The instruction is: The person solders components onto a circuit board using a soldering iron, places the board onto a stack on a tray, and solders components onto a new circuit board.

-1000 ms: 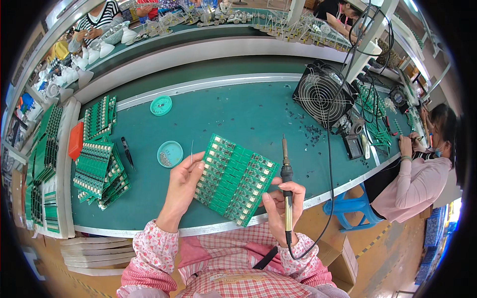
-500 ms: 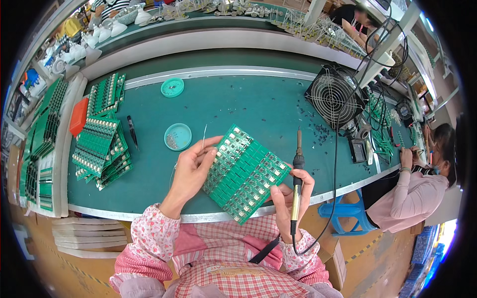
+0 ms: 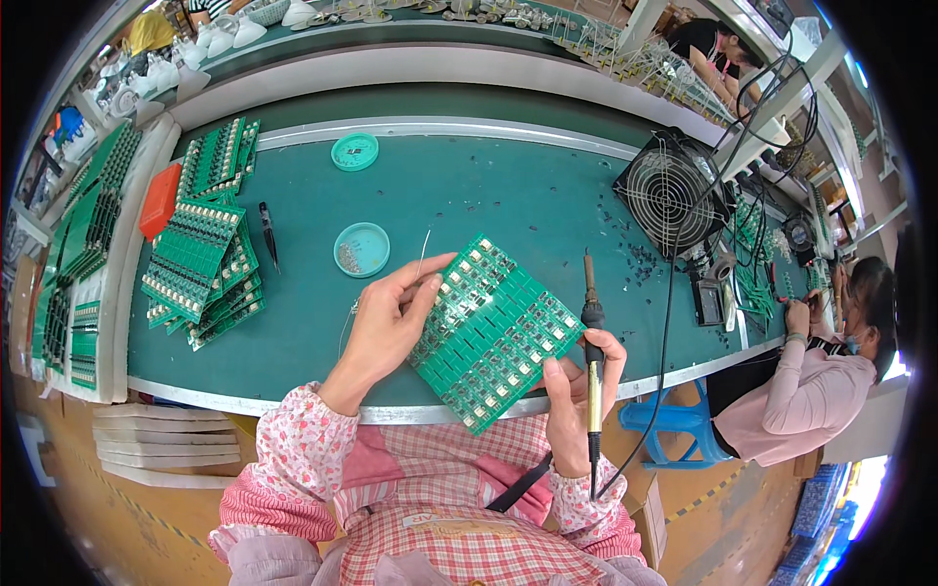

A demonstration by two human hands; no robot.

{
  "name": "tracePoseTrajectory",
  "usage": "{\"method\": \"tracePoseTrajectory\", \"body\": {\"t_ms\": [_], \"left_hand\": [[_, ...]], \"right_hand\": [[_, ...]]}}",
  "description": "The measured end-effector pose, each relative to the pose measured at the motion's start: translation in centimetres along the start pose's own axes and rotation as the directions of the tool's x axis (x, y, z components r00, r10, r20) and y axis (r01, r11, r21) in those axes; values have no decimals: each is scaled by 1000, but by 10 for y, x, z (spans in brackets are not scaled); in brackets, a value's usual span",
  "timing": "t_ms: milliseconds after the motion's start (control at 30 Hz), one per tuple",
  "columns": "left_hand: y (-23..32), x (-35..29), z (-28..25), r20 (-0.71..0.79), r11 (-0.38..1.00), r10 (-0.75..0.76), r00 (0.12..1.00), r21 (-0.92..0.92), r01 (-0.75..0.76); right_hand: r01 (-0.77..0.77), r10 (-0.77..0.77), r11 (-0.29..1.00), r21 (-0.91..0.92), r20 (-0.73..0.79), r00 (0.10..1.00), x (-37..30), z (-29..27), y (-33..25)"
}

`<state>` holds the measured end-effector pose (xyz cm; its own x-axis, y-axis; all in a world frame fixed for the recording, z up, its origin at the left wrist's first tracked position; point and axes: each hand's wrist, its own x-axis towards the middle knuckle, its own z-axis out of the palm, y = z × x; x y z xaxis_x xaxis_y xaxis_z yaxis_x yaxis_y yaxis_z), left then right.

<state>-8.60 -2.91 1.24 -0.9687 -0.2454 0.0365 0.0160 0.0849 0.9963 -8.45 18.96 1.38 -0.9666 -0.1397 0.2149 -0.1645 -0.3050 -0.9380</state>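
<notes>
A green circuit board panel with rows of small components is held tilted in front of me, over the table's front edge. My left hand is closed on a thin solder wire that sticks up past the fingertips; its thumb and fingers also lie at the board's left edge. My right hand grips the board's right corner with the thumb on top. Between its fingers the same hand holds a soldering iron, tip up and apart from the board. The fingers behind the board are hidden.
Stacked circuit boards lie at the left, beside tweezers and a red box. Two round turquoise dishes hold small parts. A black fan stands at the right, near scattered dark bits. A co-worker sits at the far right.
The view has shifted slightly. Both hands still hold the board, the solder wire and the soldering iron, with little change in their grip.
</notes>
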Motion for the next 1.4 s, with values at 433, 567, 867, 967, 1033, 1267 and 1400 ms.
{"method": "tracePoseTrajectory", "body": {"t_ms": [433,567,867,967,1033,1267,1400], "left_hand": [[-1,-4,-2,-3,997,65,998,-28,-65],[2,-4,-4,6,991,76,997,-109,-75],[0,-1,-7,11,969,89,996,-233,-84],[4,-10,-22,10,983,11,1000,-182,-9],[0,-7,-15,70,980,16,997,-199,-2],[14,-26,-42,58,887,-7,998,-460,33],[39,-63,-110,-430,883,-16,903,-429,-189]], "right_hand": [[47,-49,991,-126,-14,999,-7,-6,9],[136,-138,969,-207,7,990,-8,-9,12],[322,-307,882,-343,100,947,-5,-19,25],[128,-149,966,-223,-83,985,-10,-2,20],[102,-137,954,-280,-110,984,-9,-11,13],[101,-122,940,-326,-45,992,5,15,0],[20,-32,935,-353,-27,999,10,16,10]]}}
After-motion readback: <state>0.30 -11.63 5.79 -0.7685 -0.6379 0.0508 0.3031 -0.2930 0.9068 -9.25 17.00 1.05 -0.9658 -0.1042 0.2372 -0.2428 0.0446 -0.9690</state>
